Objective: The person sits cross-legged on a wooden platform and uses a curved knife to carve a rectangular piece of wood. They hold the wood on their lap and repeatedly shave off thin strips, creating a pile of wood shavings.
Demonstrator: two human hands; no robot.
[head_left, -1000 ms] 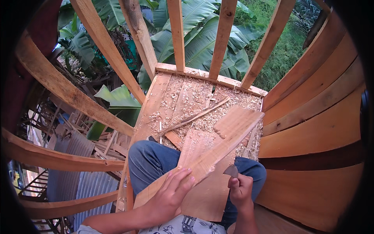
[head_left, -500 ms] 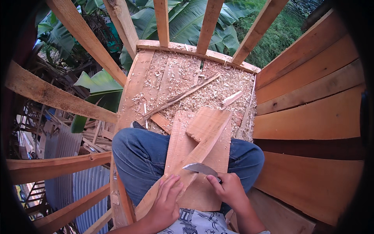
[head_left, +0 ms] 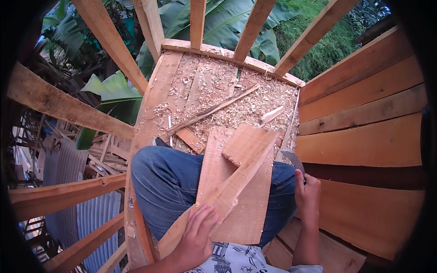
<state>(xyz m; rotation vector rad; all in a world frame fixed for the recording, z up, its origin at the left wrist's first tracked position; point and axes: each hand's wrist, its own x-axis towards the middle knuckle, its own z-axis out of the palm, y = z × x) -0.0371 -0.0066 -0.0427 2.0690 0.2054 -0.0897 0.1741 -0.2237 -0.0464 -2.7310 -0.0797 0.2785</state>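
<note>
A long piece of wood, broad at its far end with a narrower part running toward me, lies slantwise across a flat board on my lap. My left hand is closed over the narrow part, its fingers laid across the top. A small pale nick shows on the wood's right edge. Out to the right, above my right knee, my right hand grips a knife with a curved metal blade pointing up and left. The blade is apart from the wood; the handle is mostly hidden in my fist.
Shavings cover the plank floor ahead, where a long thin stick and a short offcut lie. Wooden rails stand left and in front. A plank wall closes the right side.
My right hand has swung the knife away from the wood's edge, rightward and farther from me. The left hand stays on the wood, nearly unmoved. The view has shifted slightly.
</note>
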